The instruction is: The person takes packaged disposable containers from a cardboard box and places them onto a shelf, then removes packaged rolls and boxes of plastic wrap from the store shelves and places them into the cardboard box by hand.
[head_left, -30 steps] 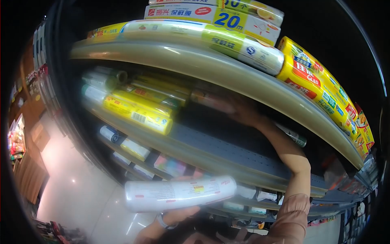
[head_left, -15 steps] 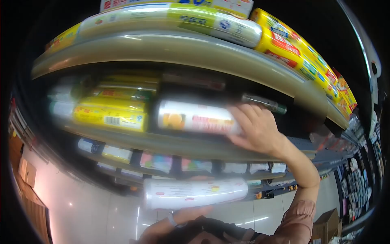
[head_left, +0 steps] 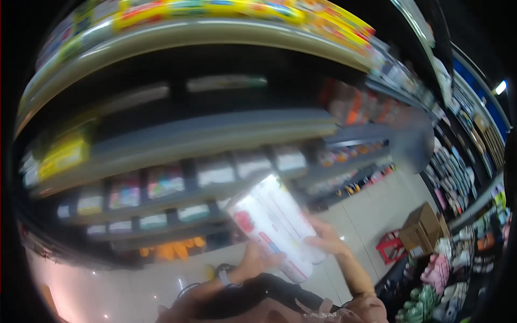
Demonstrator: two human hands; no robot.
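Two white wrapped rolls with red print point(head_left: 272, 223) lie side by side in front of my body, tilted, with a red fruit picture near the upper left end. My left hand point(head_left: 256, 262), with a pale band at the wrist, is closed on their lower left side. On the right side, my right hand point(head_left: 327, 237) grips them too, thumb across the front. Motion blur hides the small print and the line between the rolls. Both hands are below and in front of the shelf point(head_left: 226, 134).
Yellow packages point(head_left: 258, 9) line the upper shelf. A yellow roll point(head_left: 64, 159) lies on the middle shelf at left. Packets point(head_left: 215, 172) fill lower shelves, above orange items point(head_left: 175, 248). A cardboard box point(head_left: 423, 230) and red stool point(head_left: 389, 247) stand on the tiled floor.
My right hand has taken the orange-printed white roll off the shelf and brought it down beside the one in my left hand. The view has swung to the right.
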